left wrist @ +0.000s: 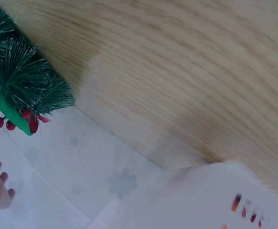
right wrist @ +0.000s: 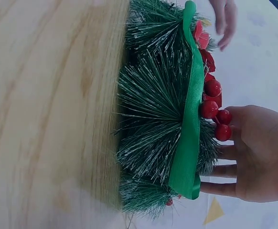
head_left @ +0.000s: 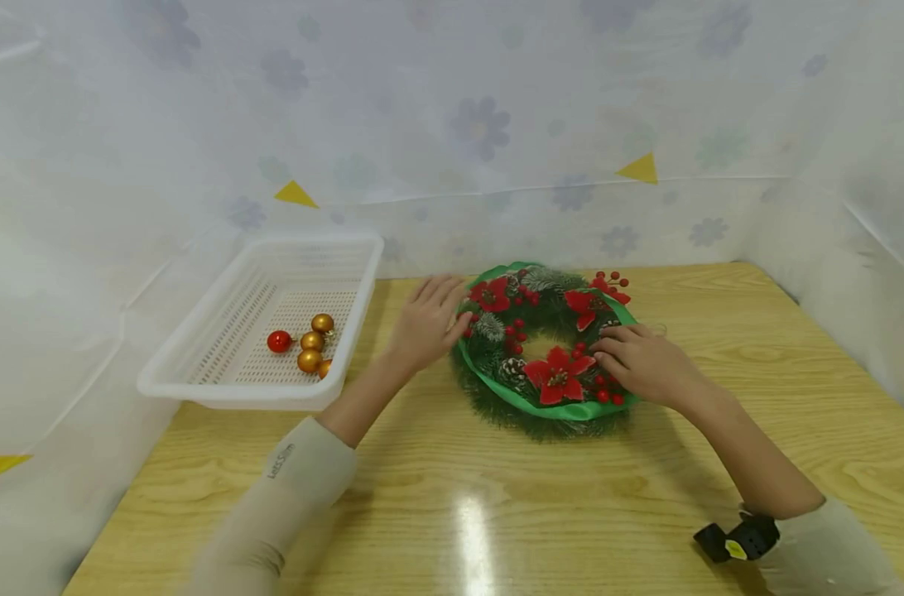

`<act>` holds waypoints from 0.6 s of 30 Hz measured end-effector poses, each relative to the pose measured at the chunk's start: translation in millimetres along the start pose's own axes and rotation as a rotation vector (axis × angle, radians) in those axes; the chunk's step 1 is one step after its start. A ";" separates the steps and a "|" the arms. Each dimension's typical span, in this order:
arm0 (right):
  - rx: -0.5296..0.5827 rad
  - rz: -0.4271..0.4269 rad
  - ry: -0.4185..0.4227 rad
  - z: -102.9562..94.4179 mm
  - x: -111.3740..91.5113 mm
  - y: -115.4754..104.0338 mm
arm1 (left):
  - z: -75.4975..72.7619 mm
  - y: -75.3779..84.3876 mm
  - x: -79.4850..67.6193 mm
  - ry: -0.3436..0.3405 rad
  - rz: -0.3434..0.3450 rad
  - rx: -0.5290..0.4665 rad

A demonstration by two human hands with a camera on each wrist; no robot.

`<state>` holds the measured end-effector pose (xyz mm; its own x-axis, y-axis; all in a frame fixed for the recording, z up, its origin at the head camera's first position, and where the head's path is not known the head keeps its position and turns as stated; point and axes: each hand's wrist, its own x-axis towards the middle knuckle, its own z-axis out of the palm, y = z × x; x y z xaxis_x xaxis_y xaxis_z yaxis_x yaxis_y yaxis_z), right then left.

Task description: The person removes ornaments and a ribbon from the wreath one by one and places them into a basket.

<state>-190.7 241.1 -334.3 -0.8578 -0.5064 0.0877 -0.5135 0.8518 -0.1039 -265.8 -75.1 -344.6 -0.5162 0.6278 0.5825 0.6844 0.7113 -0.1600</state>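
Observation:
A green wreath (head_left: pixel 489 410) lies on the table, dressed with red poinsettias (head_left: pixel 556 377), red berries (right wrist: pixel 209 109) and pine cones (head_left: pixel 513 370). Green ribbon (right wrist: pixel 190 129) runs loosely round it. My left hand (head_left: pixel 428 321) hovers at the wreath's left side, fingers extended and thumb near the berries there; nothing shows in its grasp. On the opposite side, my right hand (head_left: pixel 646 364) reaches over the rim. In the right wrist view its fairly straight fingers meet the ribbon and needles, partly hidden behind the berries (right wrist: pixel 223 132).
A white perforated basket (head_left: pixel 165 377) stands left of the wreath, holding several gold baubles (head_left: pixel 310 361) and a red bauble (head_left: pixel 279 341). Flower-patterned white sheeting (head_left: pixel 482 215) hangs behind the wooden table (head_left: pixel 452 497) and at its sides. A black band (head_left: pixel 753 538) circles the right wrist.

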 end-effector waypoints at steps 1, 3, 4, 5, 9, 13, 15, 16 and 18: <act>0.000 0.002 0.001 0.2 0.0 -0.1 | 1.9 -1.5 1.9 -0.052 -0.094 0.011; 0.002 0.006 -0.001 0.9 0.1 -0.1 | 5.4 -3.4 5.5 -0.193 -0.249 0.040; 0.003 0.007 -0.003 1.4 0.1 -0.2 | 7.0 -3.9 7.0 -0.267 -0.308 0.053; 0.005 0.008 -0.005 1.8 0.1 -0.4 | 8.2 -4.0 8.3 -0.333 -0.356 0.055; 0.007 0.008 -0.009 3.2 -0.3 -0.5 | 11.8 -2.5 12.9 -0.494 -0.488 0.014; -0.004 0.010 -0.004 2.5 -0.7 -0.3 | 15.7 -2.0 16.8 -0.470 -0.555 -0.103; -0.009 0.010 -0.001 1.7 -0.6 -0.2 | 17.6 -2.4 18.9 -0.446 -0.574 -0.172; -0.011 0.008 0.002 1.7 -0.4 -0.1 | 18.5 -2.7 20.0 -0.437 -0.583 -0.206; -0.011 0.005 0.007 1.5 -0.1 0.1 | 20.2 -3.1 22.5 -0.426 -0.606 -0.273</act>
<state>-190.7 241.1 -335.7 -0.8604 -0.5009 0.0936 -0.5085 0.8560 -0.0936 -289.9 -56.8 -347.1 -0.9547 0.2618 0.1416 0.2945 0.9002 0.3210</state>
